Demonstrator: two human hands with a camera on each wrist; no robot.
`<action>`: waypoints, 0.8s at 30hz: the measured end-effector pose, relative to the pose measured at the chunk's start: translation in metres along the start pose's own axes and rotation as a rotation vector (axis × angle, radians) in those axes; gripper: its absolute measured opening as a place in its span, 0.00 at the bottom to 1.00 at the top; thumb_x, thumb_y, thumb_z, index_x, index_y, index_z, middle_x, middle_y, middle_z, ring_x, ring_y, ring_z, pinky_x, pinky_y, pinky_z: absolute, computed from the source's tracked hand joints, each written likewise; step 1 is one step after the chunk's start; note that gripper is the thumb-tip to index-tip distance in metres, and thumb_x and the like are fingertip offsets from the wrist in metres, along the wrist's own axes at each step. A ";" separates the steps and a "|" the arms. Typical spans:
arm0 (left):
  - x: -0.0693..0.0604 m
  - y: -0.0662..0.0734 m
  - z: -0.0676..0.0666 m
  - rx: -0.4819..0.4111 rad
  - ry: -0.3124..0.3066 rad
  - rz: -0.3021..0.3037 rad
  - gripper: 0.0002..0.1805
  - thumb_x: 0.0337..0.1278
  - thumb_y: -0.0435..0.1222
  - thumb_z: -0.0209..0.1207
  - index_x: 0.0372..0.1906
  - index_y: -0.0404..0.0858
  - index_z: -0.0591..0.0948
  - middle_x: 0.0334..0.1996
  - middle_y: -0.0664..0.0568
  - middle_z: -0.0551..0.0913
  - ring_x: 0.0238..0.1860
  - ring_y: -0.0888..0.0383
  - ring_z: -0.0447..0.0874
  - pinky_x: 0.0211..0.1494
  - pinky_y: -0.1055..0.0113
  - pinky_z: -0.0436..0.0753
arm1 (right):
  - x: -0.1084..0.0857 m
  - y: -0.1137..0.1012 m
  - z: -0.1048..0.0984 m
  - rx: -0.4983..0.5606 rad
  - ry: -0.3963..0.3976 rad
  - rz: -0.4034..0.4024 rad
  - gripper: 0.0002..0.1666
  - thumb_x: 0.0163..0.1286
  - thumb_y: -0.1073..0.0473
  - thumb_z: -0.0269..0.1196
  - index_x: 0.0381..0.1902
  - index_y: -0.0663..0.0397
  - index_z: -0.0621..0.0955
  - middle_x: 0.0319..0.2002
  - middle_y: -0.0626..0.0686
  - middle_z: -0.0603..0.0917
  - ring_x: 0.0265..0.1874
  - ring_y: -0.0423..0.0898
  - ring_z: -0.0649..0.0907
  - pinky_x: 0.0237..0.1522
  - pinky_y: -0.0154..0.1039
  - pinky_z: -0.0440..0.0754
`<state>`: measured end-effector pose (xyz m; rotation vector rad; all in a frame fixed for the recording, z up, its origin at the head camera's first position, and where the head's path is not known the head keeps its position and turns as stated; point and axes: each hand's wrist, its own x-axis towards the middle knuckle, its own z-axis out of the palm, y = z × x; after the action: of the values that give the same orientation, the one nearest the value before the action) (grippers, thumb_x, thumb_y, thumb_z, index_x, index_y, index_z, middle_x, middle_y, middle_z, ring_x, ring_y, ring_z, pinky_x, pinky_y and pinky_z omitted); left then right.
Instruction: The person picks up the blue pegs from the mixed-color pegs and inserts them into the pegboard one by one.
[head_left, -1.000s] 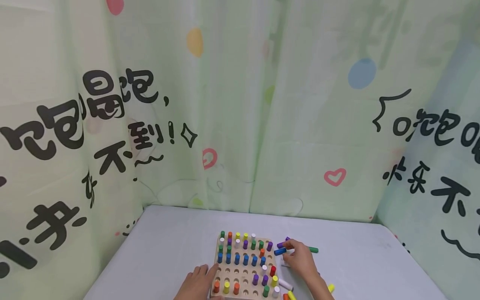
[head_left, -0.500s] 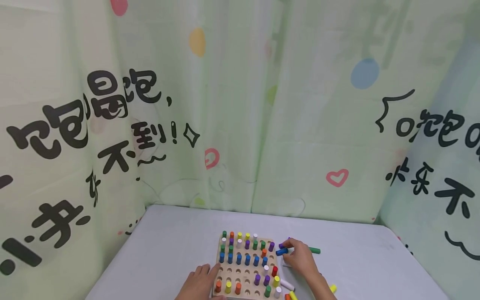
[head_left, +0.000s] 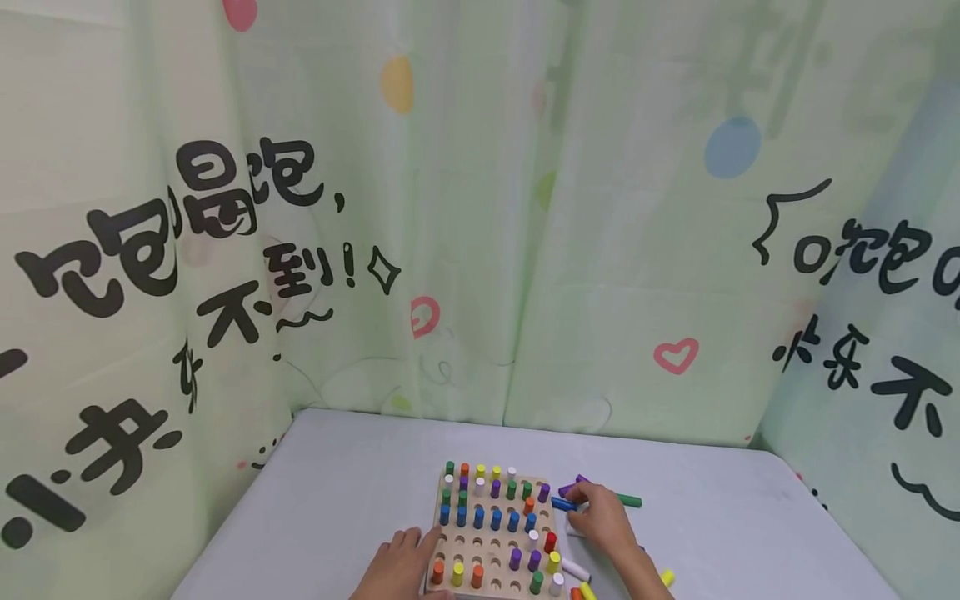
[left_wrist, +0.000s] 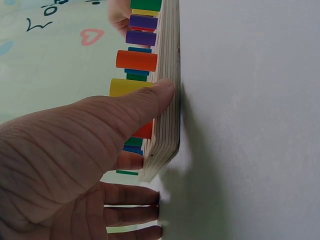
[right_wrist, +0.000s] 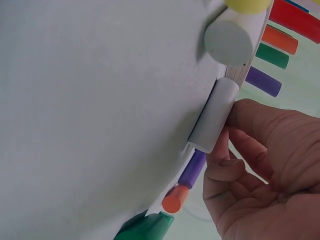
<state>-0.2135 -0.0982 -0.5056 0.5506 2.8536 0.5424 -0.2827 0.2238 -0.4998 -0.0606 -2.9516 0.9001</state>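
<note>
A wooden pegboard (head_left: 467, 546) holds several coloured wooden pegs upright, with one row of blue pegs (head_left: 478, 518). My left hand (head_left: 397, 562) rests at its near left corner. In the left wrist view the straight thumb (left_wrist: 145, 100) presses the board's front edge, one finger touches the side, and the others lie straight on the table. Right of the board, my right hand (head_left: 603, 518) pinches a loose blue peg (head_left: 562, 503) low over the table; its fingertips are partly hidden. A white peg (right_wrist: 214, 115) lies before those fingers in the right wrist view.
More loose pegs lie right of the board: a green peg (head_left: 630, 501), a purple peg (head_left: 582, 479), a white peg (head_left: 576, 570) and a yellow peg (head_left: 667, 577). A printed curtain (head_left: 480, 250) hangs behind the white table (head_left: 360, 467).
The blue peg at my right fingertips has tilted and now lies flatter, while the hand stays nearly in place. My left hand keeps its spot; the head view has shifted slightly.
</note>
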 end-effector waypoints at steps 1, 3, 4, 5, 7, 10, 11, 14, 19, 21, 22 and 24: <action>0.001 0.000 0.000 -0.001 -0.004 -0.003 0.45 0.55 0.63 0.68 0.67 0.34 0.75 0.50 0.39 0.80 0.52 0.42 0.78 0.55 0.43 0.81 | 0.000 0.000 0.000 -0.002 0.000 0.002 0.10 0.57 0.70 0.74 0.38 0.60 0.85 0.35 0.52 0.86 0.32 0.46 0.78 0.40 0.44 0.85; 0.003 0.001 -0.001 -0.007 -0.029 -0.030 0.45 0.54 0.62 0.68 0.68 0.34 0.75 0.51 0.39 0.80 0.52 0.41 0.78 0.57 0.43 0.80 | 0.000 0.001 0.000 -0.001 0.002 0.003 0.10 0.57 0.70 0.74 0.37 0.60 0.85 0.34 0.52 0.85 0.31 0.45 0.78 0.40 0.43 0.85; 0.004 0.002 -0.001 -0.008 -0.041 -0.043 0.45 0.54 0.62 0.68 0.68 0.34 0.75 0.52 0.39 0.80 0.53 0.41 0.78 0.58 0.43 0.80 | -0.001 0.001 0.000 0.000 0.002 0.002 0.10 0.57 0.70 0.73 0.37 0.60 0.85 0.34 0.51 0.85 0.31 0.45 0.78 0.40 0.43 0.85; 0.006 0.002 -0.001 -0.007 -0.050 -0.056 0.45 0.54 0.62 0.68 0.68 0.35 0.75 0.52 0.39 0.80 0.53 0.42 0.78 0.58 0.43 0.80 | -0.001 0.001 0.000 0.003 0.005 0.001 0.10 0.57 0.70 0.73 0.37 0.60 0.85 0.33 0.51 0.85 0.31 0.45 0.78 0.39 0.43 0.85; 0.008 0.004 -0.001 0.006 -0.069 -0.087 0.45 0.54 0.62 0.69 0.68 0.35 0.75 0.52 0.40 0.80 0.53 0.42 0.78 0.60 0.43 0.79 | -0.002 0.001 -0.001 0.008 0.009 -0.002 0.09 0.57 0.70 0.73 0.36 0.60 0.85 0.32 0.50 0.84 0.31 0.45 0.79 0.39 0.43 0.85; 0.009 0.006 0.000 0.034 -0.073 -0.103 0.45 0.53 0.62 0.69 0.68 0.36 0.76 0.52 0.40 0.80 0.53 0.43 0.78 0.60 0.44 0.79 | -0.004 0.001 -0.002 0.016 0.021 -0.003 0.09 0.57 0.69 0.73 0.35 0.60 0.85 0.31 0.50 0.84 0.31 0.45 0.79 0.38 0.43 0.85; 0.009 0.007 0.000 0.041 -0.074 -0.109 0.45 0.53 0.62 0.69 0.68 0.36 0.76 0.52 0.41 0.80 0.52 0.43 0.78 0.60 0.44 0.79 | -0.005 0.001 -0.002 0.018 0.026 -0.004 0.08 0.57 0.69 0.73 0.35 0.60 0.85 0.31 0.50 0.84 0.31 0.45 0.79 0.38 0.43 0.85; 0.009 0.008 0.001 0.049 -0.079 -0.124 0.44 0.53 0.61 0.69 0.68 0.36 0.76 0.52 0.41 0.80 0.52 0.44 0.77 0.60 0.44 0.79 | -0.009 0.000 -0.004 0.036 0.042 -0.005 0.08 0.57 0.68 0.73 0.35 0.60 0.85 0.31 0.50 0.84 0.31 0.45 0.80 0.38 0.43 0.85; 0.008 0.009 0.000 0.048 -0.082 -0.146 0.44 0.53 0.61 0.70 0.67 0.37 0.76 0.51 0.41 0.79 0.51 0.44 0.77 0.61 0.44 0.79 | -0.017 -0.003 -0.006 0.063 0.073 -0.010 0.08 0.59 0.69 0.72 0.36 0.60 0.85 0.31 0.50 0.84 0.30 0.44 0.80 0.36 0.41 0.85; 0.008 0.009 0.000 0.050 -0.081 -0.149 0.44 0.53 0.61 0.70 0.67 0.37 0.76 0.51 0.42 0.79 0.51 0.45 0.77 0.61 0.44 0.79 | -0.021 -0.005 -0.007 0.064 0.085 -0.013 0.07 0.59 0.69 0.72 0.36 0.60 0.85 0.30 0.49 0.83 0.29 0.43 0.79 0.34 0.39 0.84; 0.008 0.009 0.000 0.051 -0.081 -0.149 0.44 0.52 0.61 0.70 0.67 0.37 0.76 0.51 0.42 0.79 0.51 0.45 0.77 0.61 0.44 0.79 | -0.022 -0.006 -0.008 0.065 0.090 -0.015 0.07 0.59 0.69 0.72 0.36 0.60 0.85 0.30 0.49 0.83 0.29 0.43 0.78 0.34 0.38 0.83; 0.009 0.009 0.000 0.052 -0.080 -0.147 0.44 0.52 0.61 0.70 0.67 0.37 0.76 0.51 0.42 0.79 0.51 0.45 0.77 0.61 0.45 0.79 | -0.026 -0.009 -0.010 0.067 0.101 -0.017 0.07 0.60 0.70 0.71 0.37 0.60 0.85 0.30 0.49 0.83 0.29 0.43 0.78 0.33 0.36 0.82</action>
<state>-0.2184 -0.0869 -0.5032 0.3586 2.8101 0.4136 -0.2566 0.2208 -0.4874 -0.0759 -2.8231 0.9628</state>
